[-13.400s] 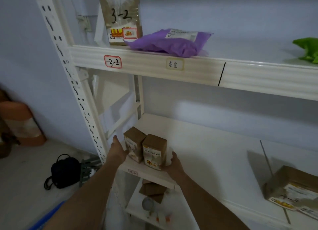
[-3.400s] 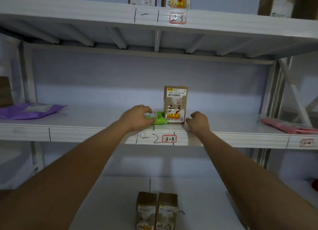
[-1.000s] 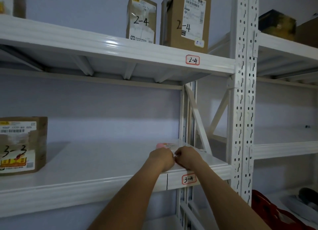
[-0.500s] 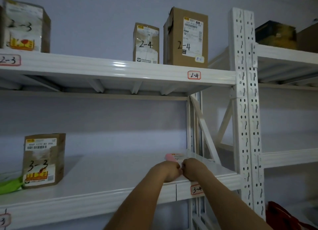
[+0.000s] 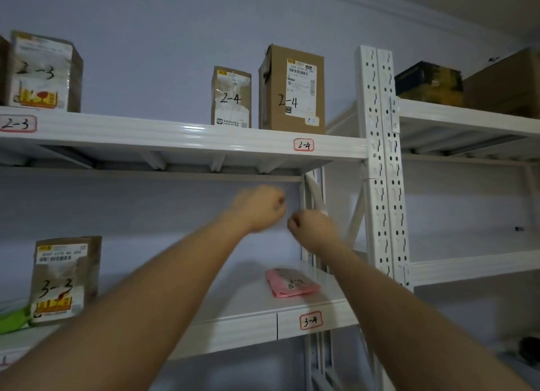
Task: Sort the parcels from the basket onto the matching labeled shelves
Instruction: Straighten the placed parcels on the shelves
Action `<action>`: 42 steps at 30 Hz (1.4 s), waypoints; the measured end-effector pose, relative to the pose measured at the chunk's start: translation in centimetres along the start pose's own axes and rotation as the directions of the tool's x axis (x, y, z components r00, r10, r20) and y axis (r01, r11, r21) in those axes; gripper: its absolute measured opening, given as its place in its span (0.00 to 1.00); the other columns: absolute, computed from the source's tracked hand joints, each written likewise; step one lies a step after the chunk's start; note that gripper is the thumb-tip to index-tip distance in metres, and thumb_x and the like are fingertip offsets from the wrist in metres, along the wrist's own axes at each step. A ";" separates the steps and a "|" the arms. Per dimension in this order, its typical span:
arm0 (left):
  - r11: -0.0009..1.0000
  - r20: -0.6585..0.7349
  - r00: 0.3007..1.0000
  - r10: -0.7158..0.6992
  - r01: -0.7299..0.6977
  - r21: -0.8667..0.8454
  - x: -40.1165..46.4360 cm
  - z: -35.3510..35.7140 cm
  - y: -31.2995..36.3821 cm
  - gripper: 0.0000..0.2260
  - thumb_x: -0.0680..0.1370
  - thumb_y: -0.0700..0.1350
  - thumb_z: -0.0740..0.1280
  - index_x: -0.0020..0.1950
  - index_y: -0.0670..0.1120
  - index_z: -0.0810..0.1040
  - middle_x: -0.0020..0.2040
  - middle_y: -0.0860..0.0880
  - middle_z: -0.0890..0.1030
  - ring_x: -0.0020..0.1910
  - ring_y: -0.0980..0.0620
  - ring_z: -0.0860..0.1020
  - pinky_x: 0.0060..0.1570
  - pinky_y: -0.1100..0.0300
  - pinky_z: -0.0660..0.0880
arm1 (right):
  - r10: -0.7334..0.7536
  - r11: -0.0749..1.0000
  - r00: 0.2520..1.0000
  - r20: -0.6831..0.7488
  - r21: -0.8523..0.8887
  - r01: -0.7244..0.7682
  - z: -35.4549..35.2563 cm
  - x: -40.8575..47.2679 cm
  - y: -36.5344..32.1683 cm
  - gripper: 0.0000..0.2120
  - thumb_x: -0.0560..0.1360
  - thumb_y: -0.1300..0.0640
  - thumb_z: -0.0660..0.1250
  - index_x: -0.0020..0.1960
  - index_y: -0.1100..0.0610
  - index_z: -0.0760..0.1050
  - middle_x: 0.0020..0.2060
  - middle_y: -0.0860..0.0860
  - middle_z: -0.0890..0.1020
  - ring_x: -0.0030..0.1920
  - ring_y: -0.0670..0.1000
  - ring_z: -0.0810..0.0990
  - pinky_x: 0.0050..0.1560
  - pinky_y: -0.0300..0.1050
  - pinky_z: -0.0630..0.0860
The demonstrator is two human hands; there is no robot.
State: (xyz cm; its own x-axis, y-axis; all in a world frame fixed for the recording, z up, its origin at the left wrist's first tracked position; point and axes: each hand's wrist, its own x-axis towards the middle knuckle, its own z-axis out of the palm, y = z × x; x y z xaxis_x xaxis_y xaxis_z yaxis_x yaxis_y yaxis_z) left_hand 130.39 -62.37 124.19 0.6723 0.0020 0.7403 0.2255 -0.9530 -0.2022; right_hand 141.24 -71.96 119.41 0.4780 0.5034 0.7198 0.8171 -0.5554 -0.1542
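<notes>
Both hands, left hand and right hand, hover clenched and empty above the pink parcel near the shelf's right front corner.

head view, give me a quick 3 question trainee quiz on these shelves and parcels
1. True or false: the pink parcel lies on the shelf above the 3-4 label.
2. How many boxes marked 2-4 stand on the upper shelf?
3. The left hand and right hand are: A) holding the pink parcel, B) curled and holding nothing, C) resting on a box.

Key: 1 true; 2 two; 3 B.
</notes>
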 end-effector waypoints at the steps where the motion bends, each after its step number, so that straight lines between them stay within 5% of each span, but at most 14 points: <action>1: 1.000 -0.111 0.994 0.004 -0.002 0.017 0.8 -2.0 -0.2 0.10 0.79 0.48 0.58 0.50 0.46 0.76 0.52 0.45 0.80 0.50 0.44 0.77 0.40 0.56 0.68 | -0.024 1.000 0.996 -0.082 -0.017 0.022 -1.8 0.6 -0.4 0.18 0.78 0.54 0.56 0.30 0.54 0.62 0.32 0.55 0.71 0.38 0.56 0.73 0.38 0.45 0.68; 5: 0.997 -0.442 0.895 -0.065 0.042 -0.063 3.5 -9.1 -1.8 0.10 0.80 0.47 0.57 0.52 0.45 0.76 0.50 0.48 0.78 0.45 0.50 0.74 0.40 0.58 0.67 | -0.012 1.000 0.908 -0.418 -0.013 0.007 -8.8 3.6 -1.0 0.14 0.78 0.53 0.56 0.41 0.60 0.74 0.37 0.56 0.76 0.39 0.58 0.75 0.38 0.45 0.69; 8: 0.968 -0.523 0.819 -0.235 0.147 -0.204 5.4 -12.6 -4.6 0.11 0.79 0.48 0.58 0.57 0.44 0.73 0.56 0.46 0.76 0.50 0.48 0.75 0.44 0.55 0.70 | 0.063 0.994 0.834 -0.548 0.114 -0.001 -12.5 6.3 -1.0 0.11 0.78 0.52 0.58 0.49 0.59 0.74 0.42 0.54 0.77 0.41 0.55 0.76 0.40 0.46 0.71; 11: 0.897 -0.429 0.803 -0.413 0.278 -0.343 6.9 -13.7 -8.0 0.18 0.78 0.50 0.60 0.65 0.44 0.68 0.62 0.42 0.73 0.57 0.43 0.74 0.50 0.52 0.71 | 0.188 0.951 0.815 -0.548 0.307 -0.013 -13.9 9.3 -0.3 0.19 0.76 0.50 0.62 0.62 0.61 0.71 0.54 0.55 0.76 0.51 0.53 0.76 0.47 0.46 0.71; 15: 0.706 -0.141 0.786 -0.602 0.441 -0.554 8.1 -13.1 -10.9 0.31 0.78 0.51 0.64 0.75 0.41 0.56 0.72 0.40 0.64 0.68 0.39 0.67 0.60 0.50 0.68 | 0.281 0.881 0.838 -0.468 0.472 -0.031 -14.2 12.0 -0.3 0.28 0.76 0.51 0.63 0.71 0.63 0.61 0.65 0.58 0.71 0.62 0.57 0.73 0.52 0.45 0.69; 18: 0.643 0.086 0.811 -0.579 0.519 -0.563 8.8 -12.8 -11.8 0.32 0.78 0.51 0.65 0.75 0.40 0.56 0.75 0.41 0.61 0.72 0.39 0.62 0.68 0.48 0.63 | 0.339 0.811 0.873 -0.349 0.579 -0.084 -13.7 13.8 -0.2 0.28 0.77 0.52 0.64 0.71 0.64 0.59 0.65 0.58 0.71 0.57 0.55 0.73 0.47 0.44 0.67; 22: 0.722 0.251 0.823 -0.509 0.567 -0.396 9.6 -12.5 -12.1 0.32 0.77 0.53 0.66 0.76 0.42 0.57 0.76 0.40 0.59 0.72 0.39 0.62 0.68 0.48 0.61 | 0.366 0.810 0.892 -0.266 0.563 -0.164 -12.5 16.0 0.6 0.26 0.76 0.46 0.64 0.66 0.63 0.67 0.60 0.57 0.77 0.49 0.54 0.74 0.41 0.44 0.69; 27: 0.761 0.256 0.850 -0.460 0.526 -0.379 10.7 -11.7 -11.6 0.27 0.75 0.54 0.69 0.68 0.41 0.69 0.62 0.41 0.74 0.53 0.44 0.73 0.52 0.53 0.69 | 0.295 0.826 0.937 -0.186 0.543 -0.152 -11.8 17.3 1.0 0.29 0.76 0.40 0.62 0.66 0.61 0.69 0.61 0.56 0.77 0.55 0.56 0.76 0.52 0.47 0.71; 29: 0.796 0.212 0.874 -0.436 0.485 -0.361 11.2 -11.3 -10.9 0.19 0.75 0.53 0.69 0.57 0.40 0.72 0.52 0.44 0.75 0.46 0.46 0.74 0.49 0.55 0.68 | 0.299 0.826 0.942 -0.156 0.536 -0.174 -12.0 17.4 1.1 0.31 0.74 0.37 0.63 0.65 0.60 0.69 0.61 0.57 0.77 0.58 0.57 0.76 0.55 0.49 0.72; 32: 0.804 0.213 0.868 -0.449 0.497 -0.326 11.6 -10.9 -9.9 0.16 0.77 0.52 0.67 0.55 0.40 0.73 0.45 0.44 0.75 0.38 0.47 0.73 0.47 0.54 0.70 | 0.285 0.833 0.952 -0.108 0.520 -0.191 -12.8 17.5 1.6 0.32 0.72 0.37 0.66 0.64 0.60 0.70 0.60 0.57 0.77 0.58 0.58 0.76 0.60 0.51 0.72; 37: 0.776 0.237 0.842 -0.486 0.540 -0.326 11.6 -10.8 -9.6 0.24 0.75 0.52 0.70 0.63 0.38 0.72 0.53 0.43 0.76 0.51 0.42 0.76 0.56 0.49 0.73 | 0.256 0.864 0.963 -0.079 0.466 -0.192 -13.2 17.7 1.8 0.33 0.72 0.37 0.65 0.65 0.61 0.69 0.62 0.58 0.75 0.61 0.59 0.74 0.60 0.50 0.69; 42: 0.774 0.231 0.822 -0.520 0.568 -0.280 11.7 -10.5 -9.0 0.24 0.76 0.50 0.68 0.67 0.39 0.70 0.63 0.40 0.75 0.52 0.41 0.76 0.51 0.50 0.72 | 0.190 0.908 0.980 -0.051 0.388 -0.156 -12.5 18.8 1.4 0.32 0.74 0.39 0.64 0.69 0.59 0.67 0.65 0.56 0.74 0.63 0.59 0.73 0.61 0.50 0.68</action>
State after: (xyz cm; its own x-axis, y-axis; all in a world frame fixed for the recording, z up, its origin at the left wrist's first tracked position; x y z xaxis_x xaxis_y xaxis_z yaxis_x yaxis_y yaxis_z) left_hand 128.83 -56.98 141.40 0.5985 0.5673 0.5657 0.3589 -0.8211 0.4438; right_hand 147.32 -71.54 141.25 0.6074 0.3541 0.7111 0.7928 -0.3258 -0.5150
